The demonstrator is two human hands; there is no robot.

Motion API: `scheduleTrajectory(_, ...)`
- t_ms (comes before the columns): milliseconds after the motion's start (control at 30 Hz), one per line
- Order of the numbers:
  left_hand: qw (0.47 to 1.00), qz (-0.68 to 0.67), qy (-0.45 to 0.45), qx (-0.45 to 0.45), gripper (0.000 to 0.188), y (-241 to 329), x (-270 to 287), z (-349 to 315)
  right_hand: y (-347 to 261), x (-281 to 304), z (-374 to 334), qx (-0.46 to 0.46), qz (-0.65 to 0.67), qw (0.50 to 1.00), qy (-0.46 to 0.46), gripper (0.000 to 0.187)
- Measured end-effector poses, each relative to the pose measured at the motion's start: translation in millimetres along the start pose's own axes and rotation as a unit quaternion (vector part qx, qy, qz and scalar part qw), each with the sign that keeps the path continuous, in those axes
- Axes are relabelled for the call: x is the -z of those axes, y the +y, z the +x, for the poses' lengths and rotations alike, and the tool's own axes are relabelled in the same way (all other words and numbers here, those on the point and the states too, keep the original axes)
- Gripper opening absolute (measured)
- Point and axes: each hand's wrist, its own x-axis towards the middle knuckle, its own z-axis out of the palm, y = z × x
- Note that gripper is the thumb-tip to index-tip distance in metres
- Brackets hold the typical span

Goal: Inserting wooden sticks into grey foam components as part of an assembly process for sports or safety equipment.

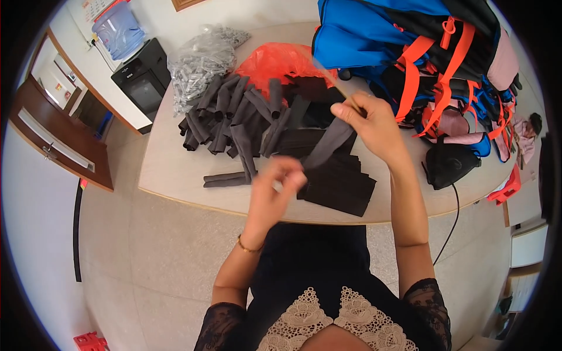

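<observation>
My right hand (374,126) is closed around a thin, light-brown stick (342,90) and the upper end of a dark grey fabric tube (328,143). The tube slants down to my left hand (274,190), whose curled fingers are at its lower end and blurred by motion. Something small and pale shows at the left fingers, too smeared to name. Beneath the tube lies a stack of flat black fabric pieces (339,190). To the left is a heap of grey fabric tubes (225,111), a few of them reaching toward the table's front edge.
A clear plastic bag of small silvery pieces (196,64) and a red plastic bag (269,58) sit behind the heap. Blue and black bags with orange straps (439,76) crowd the table's (170,158) right side. A black pouch-like object (448,164) has a cord hanging over the edge.
</observation>
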Motion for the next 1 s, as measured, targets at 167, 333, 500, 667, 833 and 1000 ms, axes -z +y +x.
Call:
scheduleTrajectory(167,0.99,-0.129,0.06,0.022,0.012,-9.2,-15.2,25.1,-11.3,-28.1,-12.7,0.008,0.169,0.984,-0.061,0.023)
scheduleTrajectory(333,0.962,-0.228,0.121,0.092,0.007,-16.2,-17.2,21.6,-4.7,-37.4,-33.2,-0.033,0.308,0.951,0.006,0.018)
scheduleTrajectory(500,0.92,-0.346,0.125,0.134,0.009,-15.3,-25.2,15.4,7.3,-41.1,-49.4,-0.105,0.351,0.926,-0.089,0.016)
scheduleTrajectory(667,0.979,-0.183,0.091,0.005,0.022,-13.9,-21.0,26.2,7.2,-55.3,-50.2,-0.026,0.27,0.955,-0.118,0.017)
scheduleTrajectory(833,0.894,-0.408,0.131,0.129,0.033,-24.0,-7.8,29.3,2.3,-58.3,-47.5,-0.08,0.299,0.942,-0.13,0.018)
scheduleTrajectory(1000,0.96,-0.108,0.199,0.162,0.049,-38.3,1.8,0.4,-3.4,-79.9,2.0,-0.073,0.29,0.946,-0.125,0.019)
